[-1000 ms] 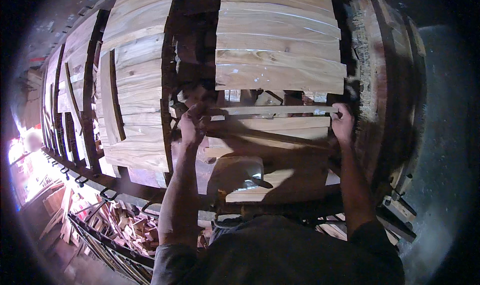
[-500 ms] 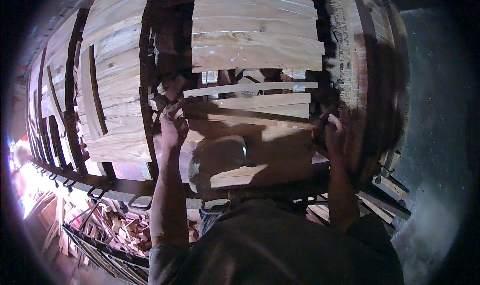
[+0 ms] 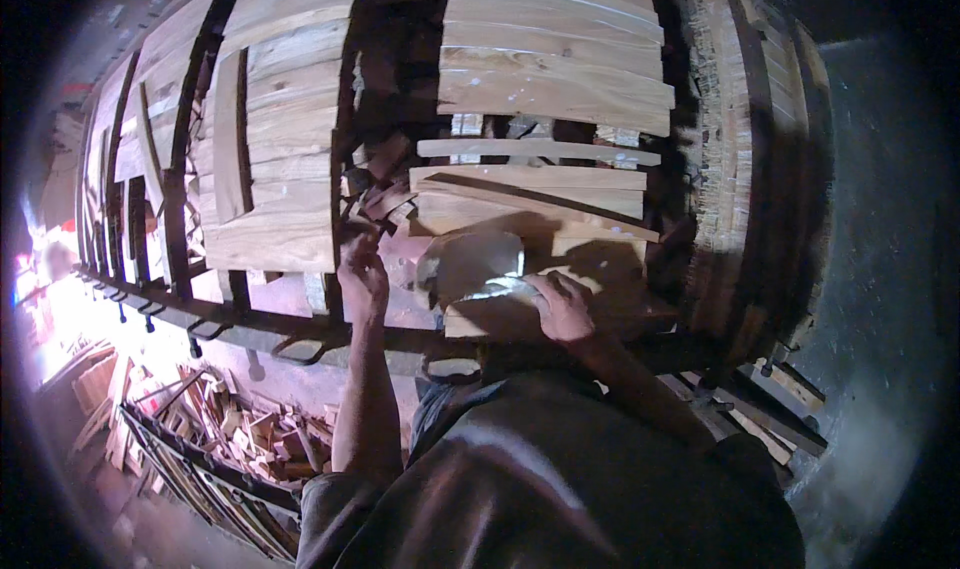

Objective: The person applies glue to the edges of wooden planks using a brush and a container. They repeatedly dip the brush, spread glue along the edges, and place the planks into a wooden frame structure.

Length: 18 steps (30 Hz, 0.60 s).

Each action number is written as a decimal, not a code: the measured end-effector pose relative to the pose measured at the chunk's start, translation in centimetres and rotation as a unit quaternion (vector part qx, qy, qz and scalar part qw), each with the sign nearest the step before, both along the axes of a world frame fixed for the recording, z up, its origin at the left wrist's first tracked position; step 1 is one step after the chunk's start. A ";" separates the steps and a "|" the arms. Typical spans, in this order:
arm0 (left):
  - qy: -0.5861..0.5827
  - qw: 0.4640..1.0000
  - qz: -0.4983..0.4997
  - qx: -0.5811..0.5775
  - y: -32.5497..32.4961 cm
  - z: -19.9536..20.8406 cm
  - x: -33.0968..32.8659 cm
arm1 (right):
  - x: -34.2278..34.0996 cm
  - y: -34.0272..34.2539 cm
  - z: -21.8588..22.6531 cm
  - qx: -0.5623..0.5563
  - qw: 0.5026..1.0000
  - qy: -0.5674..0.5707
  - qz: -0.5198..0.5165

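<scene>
While a strip [image 3: 560, 215] slants over the boards [image 3: 622, 287], right hand [image 3: 562, 306] is at a shiny pale thing [image 3: 494, 288] near the rail [image 3: 230, 322], grip unclear; left hand [image 3: 363, 277] half-curled, can't tell if empty, by an open gap [image 3: 400, 304].

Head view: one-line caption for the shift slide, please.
Right hand at a glinting grey object, left hand beside a wooden panel, a thin wooden strip slanting across planks.

Pale tan boards [image 3: 555, 67] with darker grain — shirt [image 3: 580, 469] dark grey.
</scene>
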<state>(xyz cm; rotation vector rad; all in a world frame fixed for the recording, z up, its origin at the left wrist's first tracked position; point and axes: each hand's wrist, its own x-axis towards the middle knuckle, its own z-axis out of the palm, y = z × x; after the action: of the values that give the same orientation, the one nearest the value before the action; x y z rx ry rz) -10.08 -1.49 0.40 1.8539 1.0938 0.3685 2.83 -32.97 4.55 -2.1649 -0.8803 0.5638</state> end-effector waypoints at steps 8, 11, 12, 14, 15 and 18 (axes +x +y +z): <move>0.088 0.996 -0.007 -0.004 -5.4 -1.0 -12.0 | 0.7 4.8 4.9 -0.028 0.993 -0.068 0.092; 0.224 0.936 -0.176 0.206 -6.3 -0.7 -12.2 | 1.0 5.5 5.9 -0.015 0.995 -0.082 0.061; 0.238 0.929 -0.180 0.221 -6.6 -1.0 -12.3 | 1.0 5.6 6.1 -0.026 0.994 -0.086 0.055; 0.278 0.927 -0.141 0.210 -6.9 0.0 -11.2 | 1.0 5.7 6.2 -0.050 0.993 -0.096 0.039; 0.271 0.929 -0.139 0.212 -6.8 -0.2 -11.2 | 1.2 6.1 5.5 -0.020 0.998 -0.051 -0.018; 0.261 0.934 -0.131 0.207 -7.0 0.3 -10.9 | 1.5 5.2 5.8 0.026 0.991 0.082 -0.105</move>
<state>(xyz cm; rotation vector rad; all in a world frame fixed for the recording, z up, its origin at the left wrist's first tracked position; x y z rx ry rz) -20.98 -8.45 0.70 2.5356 1.1473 -0.0701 4.33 -27.76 10.39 -2.0966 -0.5648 0.5969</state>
